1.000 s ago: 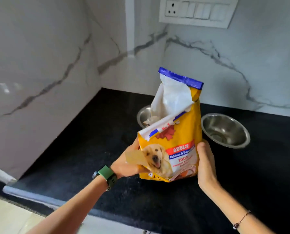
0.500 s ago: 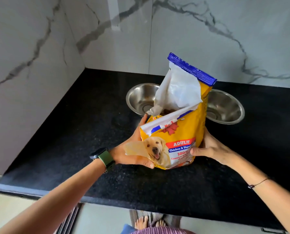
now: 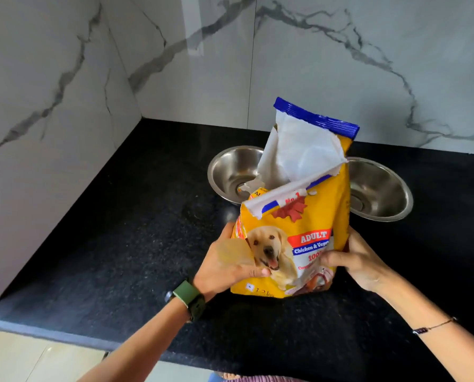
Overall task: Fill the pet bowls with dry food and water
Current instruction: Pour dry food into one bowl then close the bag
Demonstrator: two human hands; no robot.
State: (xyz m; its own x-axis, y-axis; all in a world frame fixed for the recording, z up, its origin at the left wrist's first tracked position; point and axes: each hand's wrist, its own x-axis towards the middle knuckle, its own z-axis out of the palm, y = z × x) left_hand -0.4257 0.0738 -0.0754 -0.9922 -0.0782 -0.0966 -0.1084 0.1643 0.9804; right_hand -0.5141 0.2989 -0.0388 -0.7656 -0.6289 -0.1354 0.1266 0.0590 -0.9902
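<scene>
A yellow dog food bag (image 3: pixel 299 230) with a torn-open top and a blue seal strip stands upright on the black counter (image 3: pixel 120 257). My left hand (image 3: pixel 227 260) grips its lower left side, thumb across the dog picture. My right hand (image 3: pixel 354 260) grips its lower right side. Behind the bag sit two steel bowls: the left bowl (image 3: pixel 230 172) and the right bowl (image 3: pixel 382 191), both partly hidden by the bag. What shows of each bowl's inside looks empty.
White marble walls (image 3: pixel 65 106) close the counter at the left and back, forming a corner. The counter's front edge (image 3: pixel 51 334) runs below my forearms, with pale floor tiles beyond it. No water container is in view.
The view has tilted down, so the wall switch panel left the frame. My right hand shifted from the bag's side to its lower front. The bag stays upright before the bowls.
</scene>
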